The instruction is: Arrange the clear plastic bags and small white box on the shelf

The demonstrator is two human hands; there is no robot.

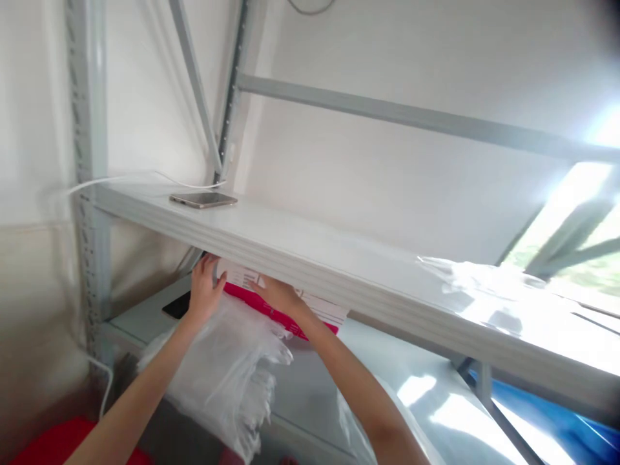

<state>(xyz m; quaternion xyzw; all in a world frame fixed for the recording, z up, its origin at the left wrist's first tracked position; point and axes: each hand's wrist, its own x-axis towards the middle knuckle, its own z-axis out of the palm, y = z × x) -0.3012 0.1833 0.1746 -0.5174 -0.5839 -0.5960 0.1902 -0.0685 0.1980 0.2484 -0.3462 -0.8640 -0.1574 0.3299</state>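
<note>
A flat white and pink cardboard box or printed packet (314, 309) lies on the lower shelf, partly hidden under the upper shelf's edge. My left hand (206, 287) grips its left end, with thumb and fingers around the corner. Across its front lies my right hand (278, 297), its fingers stretched out to the left and touching the printed face. Below both hands, a stack of clear plastic bags (217, 355) hangs over the lower shelf's front edge. A dark flat object, perhaps a phone (177, 305), rests just left of my left hand.
The upper shelf (290, 248) runs close above my hands. On it lie a phone (203, 199), a white cable (111, 179) and crumpled clear plastic (479, 278). A grey metal upright (92, 161) stands at left. Blue material (547, 407) shows at lower right, something red (62, 442) at lower left.
</note>
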